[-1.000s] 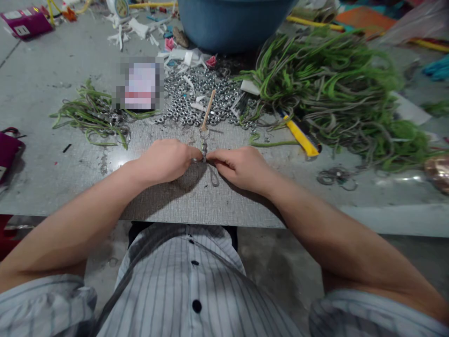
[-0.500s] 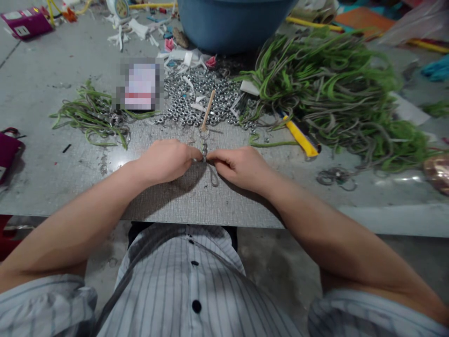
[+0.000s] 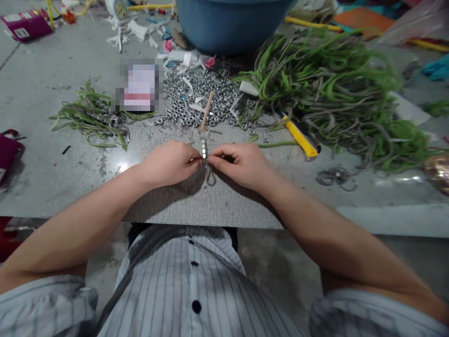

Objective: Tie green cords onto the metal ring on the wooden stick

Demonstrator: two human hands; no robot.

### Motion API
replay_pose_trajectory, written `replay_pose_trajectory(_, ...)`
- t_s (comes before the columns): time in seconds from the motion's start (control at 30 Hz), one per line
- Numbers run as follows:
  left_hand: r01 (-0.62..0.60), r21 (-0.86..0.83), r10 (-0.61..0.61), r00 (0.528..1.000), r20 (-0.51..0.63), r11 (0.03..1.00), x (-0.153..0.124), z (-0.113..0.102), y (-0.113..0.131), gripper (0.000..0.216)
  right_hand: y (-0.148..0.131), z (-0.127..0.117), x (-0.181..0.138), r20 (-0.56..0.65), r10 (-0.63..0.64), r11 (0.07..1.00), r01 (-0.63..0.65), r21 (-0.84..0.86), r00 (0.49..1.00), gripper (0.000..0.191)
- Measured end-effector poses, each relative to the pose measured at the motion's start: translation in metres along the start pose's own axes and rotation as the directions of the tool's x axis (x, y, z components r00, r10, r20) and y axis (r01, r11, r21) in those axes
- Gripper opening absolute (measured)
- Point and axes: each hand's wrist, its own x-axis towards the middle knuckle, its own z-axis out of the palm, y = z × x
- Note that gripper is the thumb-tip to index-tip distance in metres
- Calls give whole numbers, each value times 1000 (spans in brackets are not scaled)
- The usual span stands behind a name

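Silvery nut-strung cord points lengthwise away from the wearer at the table, loop nearest. I see left hand and right hand pinching its sides.

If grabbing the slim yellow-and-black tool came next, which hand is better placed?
Probably the right hand: it is nearer the tool, while the left hand is beyond the short column of silver metal pieces.

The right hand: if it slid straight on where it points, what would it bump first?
The row of shiny metal pieces, just ahead of the right hand, maybe already touching it; I can't tell. Just beyond is the left hand.
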Motion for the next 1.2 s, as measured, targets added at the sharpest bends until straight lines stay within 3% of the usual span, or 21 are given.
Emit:
replay_pose_trajectory(0.13,26,-350,-24,1000,8,936,-1,-4,5,38,6,2,0,-98,-60,995,68,77,993,22)
replay_pose_trajectory(0.27,-104,-591,54,993,-102,800,2,1,-1,38,9,5,0,-181,-221,973,229,26,958,20)
replay_pose_trajectory(0.43,-245,-696,116,967,-227,675,15,15,-14,36,10,8,1,-162,-331,943,319,-93,930,22)
replay_pose_trajectory(0.6,-333,-675,91,925,-368,659,16,14,-15,32,15,7,2,-131,-359,930,342,-135,924,26)
replay_pose_trajectory(0.7,-404,-622,-30,823,-568,671,19,10,-22,37,19,6,3,-144,-356,930,335,-148,924,28)
replay_pose_trajectory(0.83,-564,-600,-264,565,-782,567,32,2,-53,52,24,2,4,-165,-351,931,325,-169,922,28)
replay_pose_trajectory(0.9,-577,-637,-359,531,-768,511,37,-3,-72,56,26,1,5,-169,-353,928,322,-184,920,27)
replay_pose_trajectory(0.93,-571,-655,-381,535,-754,495,38,-7,-81,54,27,0,5,-168,-351,929,319,-189,921,26)
replay_pose_trajectory(0.97,-541,-697,-399,574,-715,471,38,-10,-89,47,28,0,5,-164,-346,930,314,-193,924,26)
replay_pose_trajectory(1.03,-513,-757,-499,569,-653,406,35,-18,-101,36,28,0,6,-157,-335,933,304,-195,929,25)
replay_pose_trajectory(1.1,-435,-846,-548,646,-531,308,29,-26,-108,29,29,0,6,-157,-332,934,301,-192,930,25)
replay_pose_trajectory(1.2,-353,-927,-655,672,-346,128,19,-37,-116,23,28,0,5,-163,-344,932,315,-178,925,25)
